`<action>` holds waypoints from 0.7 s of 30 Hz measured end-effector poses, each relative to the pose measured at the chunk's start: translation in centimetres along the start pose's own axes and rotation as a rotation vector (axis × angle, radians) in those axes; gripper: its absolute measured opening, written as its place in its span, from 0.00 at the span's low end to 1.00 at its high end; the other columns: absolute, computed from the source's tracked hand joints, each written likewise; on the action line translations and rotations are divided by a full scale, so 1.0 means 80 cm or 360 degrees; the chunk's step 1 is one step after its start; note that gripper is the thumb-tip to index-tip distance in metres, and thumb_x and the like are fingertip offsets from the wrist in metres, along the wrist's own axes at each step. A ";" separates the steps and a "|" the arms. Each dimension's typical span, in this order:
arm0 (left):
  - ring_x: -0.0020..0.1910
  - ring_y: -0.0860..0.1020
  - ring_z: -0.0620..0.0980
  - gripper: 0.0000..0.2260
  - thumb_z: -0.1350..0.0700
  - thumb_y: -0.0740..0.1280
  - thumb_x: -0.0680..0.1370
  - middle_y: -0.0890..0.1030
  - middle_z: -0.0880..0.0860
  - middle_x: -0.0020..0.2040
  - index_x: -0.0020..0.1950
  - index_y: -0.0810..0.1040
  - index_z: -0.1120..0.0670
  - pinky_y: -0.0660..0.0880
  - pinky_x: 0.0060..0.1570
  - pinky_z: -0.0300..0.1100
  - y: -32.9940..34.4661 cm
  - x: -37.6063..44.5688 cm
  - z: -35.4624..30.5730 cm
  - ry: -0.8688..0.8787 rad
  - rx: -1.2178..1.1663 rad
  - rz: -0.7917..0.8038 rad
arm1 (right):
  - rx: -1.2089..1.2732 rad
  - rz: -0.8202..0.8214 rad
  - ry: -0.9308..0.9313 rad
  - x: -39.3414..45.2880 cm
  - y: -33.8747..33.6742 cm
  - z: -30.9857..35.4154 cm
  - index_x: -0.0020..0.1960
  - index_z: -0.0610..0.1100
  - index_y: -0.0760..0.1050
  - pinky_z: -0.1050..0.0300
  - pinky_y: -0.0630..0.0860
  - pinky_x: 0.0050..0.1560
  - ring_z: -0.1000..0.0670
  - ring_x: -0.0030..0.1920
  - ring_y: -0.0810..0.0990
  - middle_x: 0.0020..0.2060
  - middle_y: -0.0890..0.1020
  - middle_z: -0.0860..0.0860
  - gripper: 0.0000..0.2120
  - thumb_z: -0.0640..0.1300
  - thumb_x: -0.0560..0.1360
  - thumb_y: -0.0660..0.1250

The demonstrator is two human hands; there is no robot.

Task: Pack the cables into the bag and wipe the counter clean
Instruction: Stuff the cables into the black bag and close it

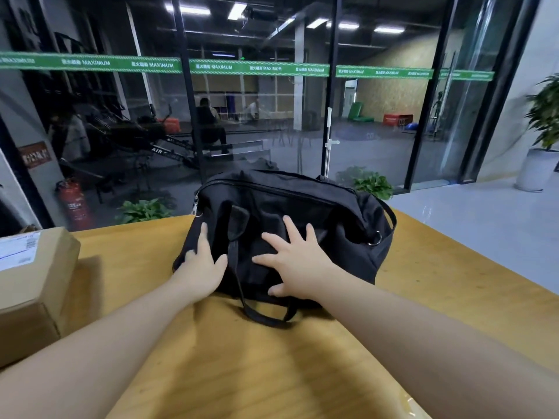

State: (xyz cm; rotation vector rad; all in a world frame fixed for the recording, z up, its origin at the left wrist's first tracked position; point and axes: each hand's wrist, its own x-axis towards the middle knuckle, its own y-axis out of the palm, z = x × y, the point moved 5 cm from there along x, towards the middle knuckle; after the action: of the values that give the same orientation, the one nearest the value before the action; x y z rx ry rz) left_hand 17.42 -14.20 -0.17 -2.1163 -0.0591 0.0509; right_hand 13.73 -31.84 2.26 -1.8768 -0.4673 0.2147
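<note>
A plain black fabric duffel bag (302, 213) with silver metal rings sits on the yellow-brown wood-grain surface (453, 282). The brown cardboard box (33, 285) carries a white printed label.

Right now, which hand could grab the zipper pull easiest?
Probably the left hand. It rests on the bag's left end, just below the silver zipper pull. The right hand lies flat on the bag's middle, farther away.
</note>
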 end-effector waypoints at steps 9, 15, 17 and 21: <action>0.24 0.67 0.46 0.36 0.53 0.56 0.80 0.74 0.52 0.34 0.74 0.29 0.44 0.62 0.24 0.38 0.025 -0.025 -0.074 0.0287 -0.0140 0.0295 | 0.0053 0.0164 0.0380 0.007 0.029 -0.061 0.74 0.60 0.58 0.29 0.49 0.70 0.33 0.75 0.43 0.77 0.49 0.52 0.26 0.54 0.78 0.59; 0.66 0.71 0.60 0.34 0.56 0.56 0.79 0.59 0.67 0.73 0.76 0.35 0.43 0.71 0.60 0.50 0.064 -0.022 -0.140 0.0462 -0.0197 0.0489 | 0.0223 0.0297 0.0702 -0.001 0.065 -0.145 0.74 0.62 0.57 0.32 0.60 0.67 0.33 0.73 0.51 0.77 0.45 0.56 0.24 0.46 0.80 0.55; 0.77 0.52 0.53 0.34 0.59 0.55 0.79 0.52 0.59 0.78 0.77 0.38 0.45 0.57 0.72 0.45 0.073 -0.022 -0.156 0.0582 -0.0160 0.0533 | 0.0272 0.0295 0.0791 -0.002 0.077 -0.168 0.74 0.61 0.57 0.35 0.64 0.66 0.34 0.72 0.53 0.77 0.45 0.56 0.24 0.44 0.81 0.54; 0.77 0.40 0.47 0.32 0.61 0.54 0.78 0.46 0.47 0.79 0.78 0.43 0.48 0.49 0.74 0.44 0.089 -0.003 -0.162 0.0633 -0.0058 0.0527 | 0.0279 0.0271 0.0897 0.012 0.095 -0.200 0.74 0.62 0.56 0.35 0.61 0.68 0.35 0.73 0.52 0.77 0.44 0.57 0.27 0.39 0.81 0.53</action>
State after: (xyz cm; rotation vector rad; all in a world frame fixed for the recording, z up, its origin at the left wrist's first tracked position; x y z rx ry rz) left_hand 18.13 -28.92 0.47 -2.1154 0.5300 -0.1755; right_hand 22.10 -47.40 0.86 -1.7091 0.0946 -0.1585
